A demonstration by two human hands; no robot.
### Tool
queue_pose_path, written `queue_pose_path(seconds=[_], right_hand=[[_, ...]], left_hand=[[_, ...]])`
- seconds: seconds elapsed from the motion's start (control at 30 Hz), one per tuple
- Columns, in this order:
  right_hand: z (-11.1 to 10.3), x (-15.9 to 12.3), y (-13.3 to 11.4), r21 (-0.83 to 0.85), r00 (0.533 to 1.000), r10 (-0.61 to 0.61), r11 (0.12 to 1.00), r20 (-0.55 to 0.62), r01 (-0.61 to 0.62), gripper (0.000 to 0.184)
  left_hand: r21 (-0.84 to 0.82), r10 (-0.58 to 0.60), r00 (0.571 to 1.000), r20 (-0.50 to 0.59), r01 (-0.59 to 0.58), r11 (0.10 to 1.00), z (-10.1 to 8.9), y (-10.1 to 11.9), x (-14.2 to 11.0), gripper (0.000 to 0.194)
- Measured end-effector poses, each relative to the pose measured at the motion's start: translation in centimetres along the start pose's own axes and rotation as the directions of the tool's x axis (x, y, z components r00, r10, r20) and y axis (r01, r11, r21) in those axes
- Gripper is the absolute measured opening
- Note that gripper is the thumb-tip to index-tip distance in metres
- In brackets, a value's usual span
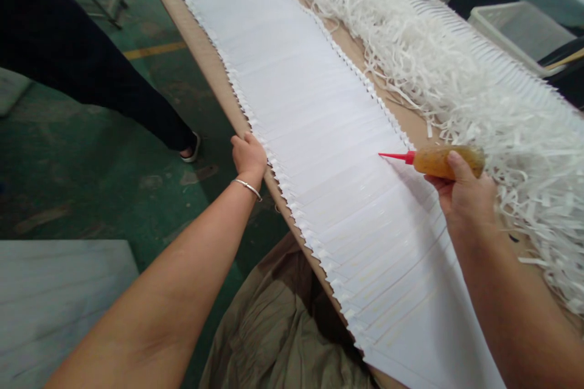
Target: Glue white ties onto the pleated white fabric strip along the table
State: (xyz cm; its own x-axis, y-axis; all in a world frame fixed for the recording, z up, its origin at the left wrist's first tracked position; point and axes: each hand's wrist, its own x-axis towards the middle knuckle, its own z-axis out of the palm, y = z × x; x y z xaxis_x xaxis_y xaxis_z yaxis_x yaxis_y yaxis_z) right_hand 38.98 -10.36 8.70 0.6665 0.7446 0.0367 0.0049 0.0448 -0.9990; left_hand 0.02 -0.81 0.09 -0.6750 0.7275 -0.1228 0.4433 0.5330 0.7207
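Observation:
My right hand (pixel 469 191) is closed round a glue bottle (pixel 429 161) of amber liquid with a long red nozzle. The bottle lies nearly level, its tip pointing left over a long row of overlapping white paper sheets (pixel 314 97). Faint yellowish and shiny lines run across the nearer sheets. At the table's near edge, my left hand (pixel 249 156) rests beside the jagged left border of the sheets, its fingers curled on the edge. A silver bangle (pixel 247 189) is on that wrist. Whether those fingers pinch a sheet or the table cannot be made out.
A heap of white paper strips (pixel 438 67) lies along the table's far side. Beyond it stands a pale plastic bin (pixel 524 30). Another person's dark-trousered leg (pixel 114 73) is at the left, on the green floor (pixel 182 206). A whitish block (pixel 64 304) sits lower left.

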Motion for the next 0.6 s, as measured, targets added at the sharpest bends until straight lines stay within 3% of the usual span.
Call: queue_pose_path(seconds=[0.23,0.6], right_hand=[[1.1,-4.6,-0.6,-0.011,0.996,-0.016,1.000,0.086,0.017,0.041],[3.0,-10.8,-0.6,-0.065,0.995,-0.018,0.998,0.099,0.024,0.054]], left_hand=[[-0.027,-0.004,1.000,0.013,0.004,1.000,0.0,0.0,-0.2,0.025],[-0.040,-0.008,0.999,0.035,0.010,0.999,0.0,0.0,-0.3,0.030]])
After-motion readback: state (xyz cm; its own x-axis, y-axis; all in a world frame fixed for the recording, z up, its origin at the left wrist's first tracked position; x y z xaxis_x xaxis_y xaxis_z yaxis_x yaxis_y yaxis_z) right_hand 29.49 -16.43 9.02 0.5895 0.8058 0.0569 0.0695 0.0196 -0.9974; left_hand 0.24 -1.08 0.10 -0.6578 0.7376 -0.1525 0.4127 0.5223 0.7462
